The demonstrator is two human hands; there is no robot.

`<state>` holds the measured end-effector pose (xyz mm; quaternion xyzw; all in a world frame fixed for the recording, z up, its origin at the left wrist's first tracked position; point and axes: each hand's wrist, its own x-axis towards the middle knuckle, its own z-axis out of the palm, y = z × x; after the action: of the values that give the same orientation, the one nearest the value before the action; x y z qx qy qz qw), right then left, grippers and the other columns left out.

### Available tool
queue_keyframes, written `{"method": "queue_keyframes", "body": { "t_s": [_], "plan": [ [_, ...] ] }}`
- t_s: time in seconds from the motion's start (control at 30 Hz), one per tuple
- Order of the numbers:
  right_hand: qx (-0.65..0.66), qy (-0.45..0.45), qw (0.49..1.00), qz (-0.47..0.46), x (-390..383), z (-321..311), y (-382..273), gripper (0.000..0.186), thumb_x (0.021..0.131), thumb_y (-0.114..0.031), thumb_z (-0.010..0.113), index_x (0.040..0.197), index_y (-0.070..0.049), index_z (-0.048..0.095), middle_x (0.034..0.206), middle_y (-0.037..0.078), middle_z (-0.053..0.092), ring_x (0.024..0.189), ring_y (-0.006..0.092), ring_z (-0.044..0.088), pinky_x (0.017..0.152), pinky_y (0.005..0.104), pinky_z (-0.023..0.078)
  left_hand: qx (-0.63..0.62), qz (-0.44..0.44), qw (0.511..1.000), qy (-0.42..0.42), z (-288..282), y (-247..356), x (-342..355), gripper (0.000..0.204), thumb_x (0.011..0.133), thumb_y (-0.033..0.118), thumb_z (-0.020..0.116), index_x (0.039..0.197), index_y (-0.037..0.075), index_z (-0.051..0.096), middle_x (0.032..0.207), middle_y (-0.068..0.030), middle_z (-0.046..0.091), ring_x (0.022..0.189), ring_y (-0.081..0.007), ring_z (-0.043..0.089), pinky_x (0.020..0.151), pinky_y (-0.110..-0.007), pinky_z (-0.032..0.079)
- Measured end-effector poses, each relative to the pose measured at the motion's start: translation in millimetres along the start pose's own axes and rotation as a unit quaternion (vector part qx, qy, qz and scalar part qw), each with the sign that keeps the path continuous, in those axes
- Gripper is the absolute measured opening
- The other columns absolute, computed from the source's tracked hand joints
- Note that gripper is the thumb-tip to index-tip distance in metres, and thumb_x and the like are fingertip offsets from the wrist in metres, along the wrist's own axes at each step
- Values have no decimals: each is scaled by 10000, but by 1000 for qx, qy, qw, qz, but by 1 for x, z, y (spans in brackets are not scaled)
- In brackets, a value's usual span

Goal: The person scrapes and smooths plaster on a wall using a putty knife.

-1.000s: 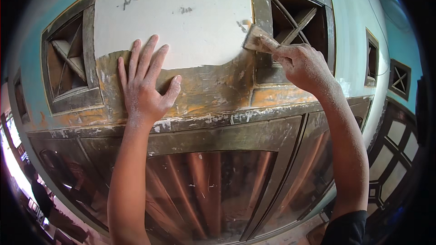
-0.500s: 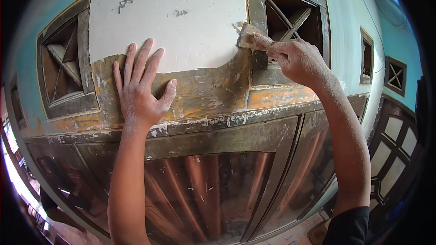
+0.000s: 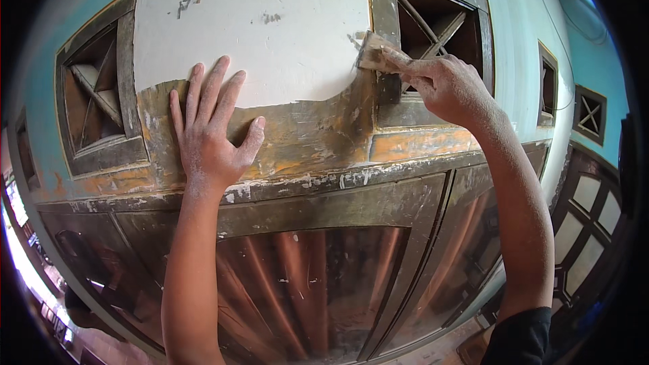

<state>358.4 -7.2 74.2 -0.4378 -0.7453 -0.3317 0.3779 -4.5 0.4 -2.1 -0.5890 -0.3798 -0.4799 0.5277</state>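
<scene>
Fingers [image 3: 412, 67] of the right hand [image 3: 449, 88] pinch a small worn sanding block [image 3: 373, 57] against the edge of the smooth white putty patch [image 3: 257, 27], beside the wooden vent frame [image 3: 385, 40]. The dusty left hand [image 3: 209, 135] lies flat, its fingers spread, holding nothing, on scraped wood with flaking orange paint. Below runs a chipped ledge [image 3: 324, 179] above dark glass panels.

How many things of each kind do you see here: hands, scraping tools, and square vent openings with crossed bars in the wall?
Hands: 2, the left hand flat on the wall, the right hand gripping the tool
Scraping tools: 1, the scraper
Square vent openings with crossed bars: 4, at and
Total: 7
</scene>
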Motion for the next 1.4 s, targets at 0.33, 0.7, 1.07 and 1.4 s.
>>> {"method": "queue_keyframes", "body": {
  "t_s": [0.33,0.7,1.07,1.4],
  "plan": [
    [-16,3,999,-35,-5,0,6,221,990,-173,637,1114,-136,816,944,121,794,900,334,765,818,447,605,3,-1,1000,1,0,0,-1,664,864,383,737,1488,199,605,1673,-20,441,1585,-333,323,1272,-665,152],
    [-52,-16,998,-40,2,-2,12,223,987,-162,622,1103,-155,812,974,103,799,915,326,765,821,458,609,-12,-4,1000,7,3,3,1,653,869,385,730,1484,203,608,1674,-16,441,1585,-332,322,1272,-668,149],
    [-44,-18,998,-37,-2,-3,1,306,1011,-176,603,1248,-243,785,996,87,803,913,304,770,803,468,615,1,5,1000,-2,-2,1,-1,667,884,345,728,1512,176,584,1680,-40,438,1590,-354,313,1268,-640,167],
    [-48,-10,998,-47,-3,2,7,233,1002,-174,619,1109,-109,815,997,105,807,892,319,775,835,447,616,-7,-11,1000,7,2,4,0,644,880,394,734,1485,215,608,1675,-11,435,1587,-323,318,1272,-663,159]
  ]
}}
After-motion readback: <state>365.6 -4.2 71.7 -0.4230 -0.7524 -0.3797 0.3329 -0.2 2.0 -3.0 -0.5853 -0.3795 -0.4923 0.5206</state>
